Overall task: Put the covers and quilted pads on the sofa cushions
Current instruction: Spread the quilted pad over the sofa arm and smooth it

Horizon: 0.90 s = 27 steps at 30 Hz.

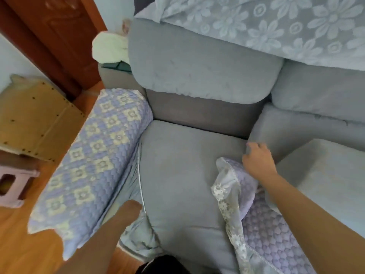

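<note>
So the whole sofa (207, 62) is being shown from above, grey all over, with a floral throw (276, 26) being draped across the top of the backrest. The seat cushion (183, 171) in the middle is lying bare, its long axis running from the near edge away toward the back cushion (201, 70), and that's probably the surface being dressed next. The armrest on the left is already being covered by a quilted pad with a diamond pattern (88, 161), running roughly parallel to the seat. Between it and the seat, some loose pale fabric (136, 234) is being bunched into the gap. On the right, a second quilted pad with a lace edge (256, 224) is being draped partly over the seat's right edge, and it lies right under the right forearm, so that arm is clearly the nearer one to it. The right hand (256, 161) is being rested at the seam between the seat and the neighbouring cushion (296, 129), fingers curled loosely; whether anything is actually being gripped can't be told. The left hand (130, 208) is being pushed into the gap by the armrest, fingers hidden, so its grip can't be told either. Open room is being left across the seat for spreading leftward.
</note>
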Each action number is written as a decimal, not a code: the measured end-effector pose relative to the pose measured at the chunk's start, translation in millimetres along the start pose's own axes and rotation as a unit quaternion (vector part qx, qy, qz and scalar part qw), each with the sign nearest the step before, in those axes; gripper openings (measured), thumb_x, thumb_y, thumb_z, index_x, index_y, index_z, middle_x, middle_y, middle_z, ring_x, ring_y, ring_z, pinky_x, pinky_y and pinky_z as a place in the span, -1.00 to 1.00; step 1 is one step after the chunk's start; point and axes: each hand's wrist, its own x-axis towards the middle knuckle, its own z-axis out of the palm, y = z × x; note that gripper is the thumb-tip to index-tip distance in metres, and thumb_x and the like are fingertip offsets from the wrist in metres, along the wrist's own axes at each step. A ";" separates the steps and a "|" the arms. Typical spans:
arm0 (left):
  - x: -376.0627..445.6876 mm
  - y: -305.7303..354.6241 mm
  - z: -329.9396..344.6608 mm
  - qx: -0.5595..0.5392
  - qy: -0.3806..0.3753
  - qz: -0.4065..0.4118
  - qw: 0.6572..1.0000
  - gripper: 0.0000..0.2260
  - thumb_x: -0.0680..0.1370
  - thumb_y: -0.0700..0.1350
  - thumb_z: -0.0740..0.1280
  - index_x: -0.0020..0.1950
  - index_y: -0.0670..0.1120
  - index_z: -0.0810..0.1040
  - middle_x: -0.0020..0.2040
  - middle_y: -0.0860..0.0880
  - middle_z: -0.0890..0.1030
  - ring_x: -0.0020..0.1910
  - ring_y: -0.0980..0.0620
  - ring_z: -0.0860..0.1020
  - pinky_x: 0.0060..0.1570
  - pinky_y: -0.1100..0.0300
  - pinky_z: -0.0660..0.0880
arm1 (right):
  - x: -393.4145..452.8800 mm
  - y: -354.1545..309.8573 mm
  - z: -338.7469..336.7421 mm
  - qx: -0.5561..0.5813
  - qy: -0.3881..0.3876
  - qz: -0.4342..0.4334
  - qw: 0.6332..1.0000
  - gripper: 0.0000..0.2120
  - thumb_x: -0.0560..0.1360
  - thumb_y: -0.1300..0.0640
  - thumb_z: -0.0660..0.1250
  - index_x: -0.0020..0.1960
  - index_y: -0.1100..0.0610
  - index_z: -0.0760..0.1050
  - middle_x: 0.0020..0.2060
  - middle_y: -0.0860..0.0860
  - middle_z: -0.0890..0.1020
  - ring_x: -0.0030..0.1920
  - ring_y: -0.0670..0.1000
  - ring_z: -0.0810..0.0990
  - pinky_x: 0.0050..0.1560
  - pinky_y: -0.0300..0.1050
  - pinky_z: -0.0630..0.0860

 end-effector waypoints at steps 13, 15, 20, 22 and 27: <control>337.2 -77.6 14.7 0.017 0.187 0.041 0.981 -0.35 0.54 0.11 0.23 0.52 -0.27 0.32 0.38 -0.40 0.43 0.35 -0.39 0.42 0.35 -0.19 0.37 | 143.3 -249.1 382.9 -0.035 -0.265 -0.169 0.949 -0.66 0.60 0.17 0.21 0.35 0.19 0.50 0.30 0.19 0.53 0.29 0.20 0.52 0.26 -0.02 0.47; 350.8 -77.6 15.7 0.030 0.198 0.018 0.980 -0.40 0.53 0.07 0.24 0.45 -0.28 0.40 0.26 -0.41 0.52 0.21 -0.42 0.53 0.16 -0.24 0.51 | 148.1 -276.2 417.4 -0.056 -0.274 -0.241 0.929 -0.66 0.61 0.18 0.21 0.36 0.19 0.48 0.32 0.18 0.50 0.30 0.21 0.48 0.27 0.02 0.46; 336.4 -88.3 33.9 0.087 0.219 0.046 0.971 -0.36 0.43 0.11 0.16 0.44 -0.16 0.46 0.31 -0.24 0.53 0.17 -0.34 0.55 0.02 -0.25 0.54 | 170.7 -326.1 486.6 -0.225 -0.219 -0.443 0.840 -0.52 0.53 0.11 0.30 0.44 0.14 0.44 0.41 0.17 0.46 0.42 0.25 0.35 0.45 0.19 0.26; 327.1 -105.1 45.5 0.118 0.264 0.084 0.954 -0.39 0.41 0.08 0.18 0.41 -0.14 0.50 0.32 -0.26 0.49 0.19 -0.34 0.50 0.04 -0.24 0.48 | 180.5 -336.6 503.8 -0.318 -0.229 -0.446 0.805 -0.39 0.62 0.00 0.17 0.62 0.05 0.08 0.59 0.09 0.17 0.58 0.19 0.08 0.57 0.20 -0.05; 323.6 -132.0 55.0 0.127 0.291 0.038 0.947 -0.36 0.41 0.10 0.14 0.37 -0.23 0.52 0.23 -0.29 0.55 0.17 -0.35 0.53 0.04 -0.27 0.49 | 189.9 -355.4 515.2 -0.363 -0.224 -0.428 0.797 -0.36 0.66 -0.15 -0.01 0.62 -0.06 -0.24 0.63 0.01 -0.09 0.62 0.11 -0.13 0.57 0.19 -0.18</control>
